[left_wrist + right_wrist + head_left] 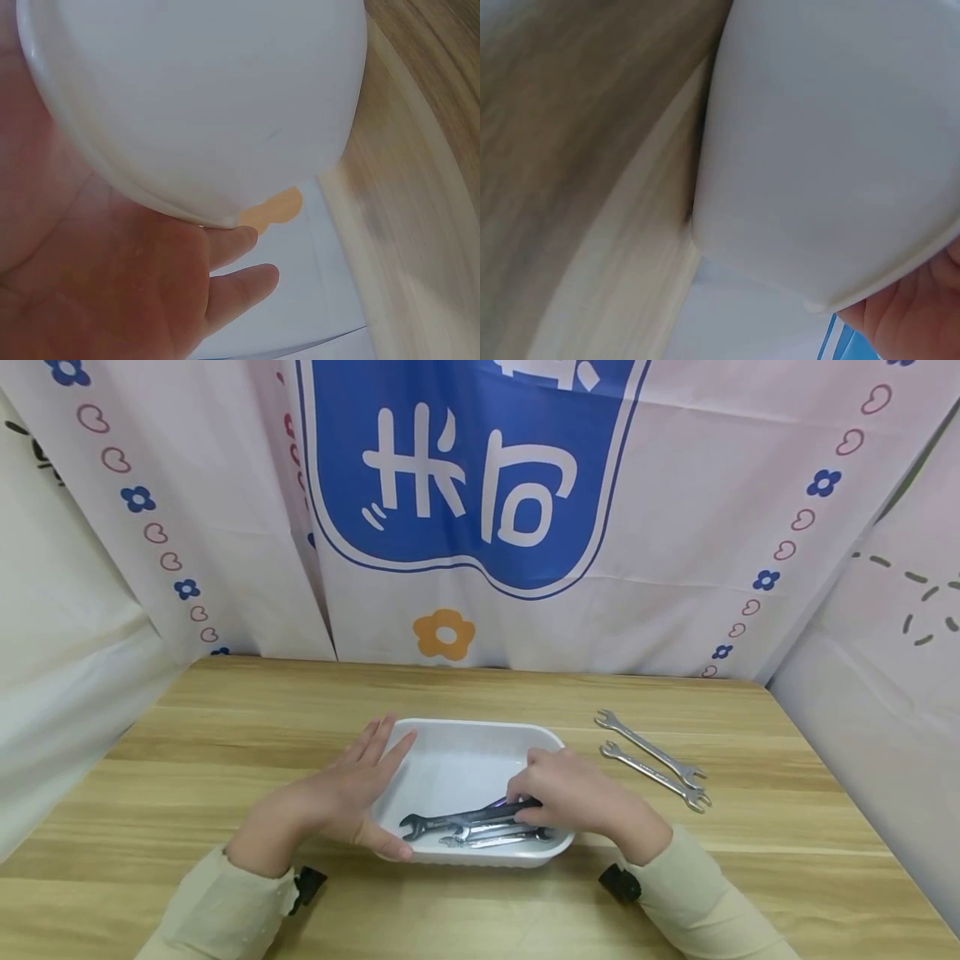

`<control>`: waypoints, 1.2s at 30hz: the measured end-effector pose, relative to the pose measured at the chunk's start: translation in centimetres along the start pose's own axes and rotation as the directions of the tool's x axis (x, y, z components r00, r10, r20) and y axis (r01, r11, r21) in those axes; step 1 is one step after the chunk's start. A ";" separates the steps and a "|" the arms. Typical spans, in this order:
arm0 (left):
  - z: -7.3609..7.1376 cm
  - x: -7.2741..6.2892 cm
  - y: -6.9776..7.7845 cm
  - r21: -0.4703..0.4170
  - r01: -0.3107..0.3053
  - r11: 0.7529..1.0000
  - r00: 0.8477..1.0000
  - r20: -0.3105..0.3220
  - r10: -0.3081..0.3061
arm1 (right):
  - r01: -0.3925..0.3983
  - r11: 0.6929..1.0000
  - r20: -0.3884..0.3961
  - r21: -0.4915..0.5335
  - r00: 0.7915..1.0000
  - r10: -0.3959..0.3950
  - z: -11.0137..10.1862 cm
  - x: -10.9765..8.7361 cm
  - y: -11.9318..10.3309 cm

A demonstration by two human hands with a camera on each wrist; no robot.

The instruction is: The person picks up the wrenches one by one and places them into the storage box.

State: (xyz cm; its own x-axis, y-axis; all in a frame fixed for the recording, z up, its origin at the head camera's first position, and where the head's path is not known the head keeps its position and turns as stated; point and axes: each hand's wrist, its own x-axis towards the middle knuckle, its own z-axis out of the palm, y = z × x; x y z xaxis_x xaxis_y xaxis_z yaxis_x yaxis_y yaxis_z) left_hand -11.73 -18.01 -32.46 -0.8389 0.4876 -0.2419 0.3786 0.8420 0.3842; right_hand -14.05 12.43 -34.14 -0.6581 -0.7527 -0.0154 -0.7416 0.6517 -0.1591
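A white plastic tray (450,758) sits on the table, with several open-end wrenches along its near side. My left hand (341,793) rests against the tray's left rim, fingers spread and fairly straight, thumb at the near left corner. In the left wrist view its palm lies along the rim. Reaching over the right rim, my right hand (573,789) grips one end of a dark wrench (457,819). Silver wrenches (495,838) lie below that dark one. The right wrist view shows mostly the tray's outer wall (825,150); the fingertips are hidden there.
Two silver double-ended wrenches (651,748) lie side by side, slanting, on the wooden table (750,877) to the right of the tray. A printed white curtain (675,568) hangs behind the table's far edge, and pale cloth (67,677) stands at both sides.
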 end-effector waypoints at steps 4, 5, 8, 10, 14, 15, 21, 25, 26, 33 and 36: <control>0.0 0.0 0.0 0.000 -0.006 1.000 1.000 -0.004 0.006 | -0.037 0.999 0.018 0.023 0.999 0.036 0.0 0.0 0.0; 0.1 0.0 0.0 -0.001 -0.008 1.000 1.000 -0.003 0.008 | -0.046 0.999 0.025 0.026 0.999 0.045 0.0 -0.1 0.0; 0.1 0.0 -0.1 -0.006 -0.014 1.000 1.000 0.002 0.014 | -0.060 0.998 0.037 0.035 0.998 0.059 0.1 -0.1 0.0; 0.1 0.0 -0.1 -0.009 -0.016 1.000 1.000 0.004 0.016 | -0.063 0.997 0.038 0.040 0.997 0.062 0.2 -0.1 0.0; 0.1 0.0 0.0 -0.024 -0.012 1.000 1.000 0.006 0.012 | -0.065 0.997 0.045 0.046 0.997 0.063 0.2 -0.1 0.0; 0.1 0.0 0.0 -0.031 -0.011 0.999 1.000 0.005 0.012 | -0.063 0.997 0.048 0.046 0.997 0.061 0.2 -0.1 0.0; 0.3 0.2 -0.1 -0.057 -0.018 0.998 1.000 0.001 0.018 | -0.040 0.998 0.051 0.040 0.998 0.037 0.2 0.0 0.2; 0.3 0.3 -0.1 -0.058 -0.019 0.998 1.000 0.003 0.019 | -0.013 0.999 0.035 0.047 0.999 0.012 0.1 0.0 0.3; 0.3 0.3 -0.1 -0.058 -0.019 0.998 1.000 0.003 0.020 | -0.010 0.999 0.034 0.052 0.999 0.009 0.1 0.0 0.3; 0.3 0.3 -0.1 -0.045 -0.026 0.999 1.000 -0.005 0.026 | 0.002 0.995 0.027 0.102 1.000 -0.005 -0.4 -0.3 0.5; 0.3 0.3 -0.1 -0.035 -0.027 0.999 1.000 -0.009 0.027 | 0.005 0.990 0.019 0.140 1.000 -0.008 -0.8 -0.4 0.6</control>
State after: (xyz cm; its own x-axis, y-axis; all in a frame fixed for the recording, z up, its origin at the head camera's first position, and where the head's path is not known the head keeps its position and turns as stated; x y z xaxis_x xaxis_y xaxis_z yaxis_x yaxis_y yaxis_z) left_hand -11.92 -17.88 -32.82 -0.8321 0.5077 -0.2235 0.3869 0.8199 0.4220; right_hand -14.36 13.23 -33.47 -0.6496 -0.7595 -0.0333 -0.7196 0.6284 -0.2954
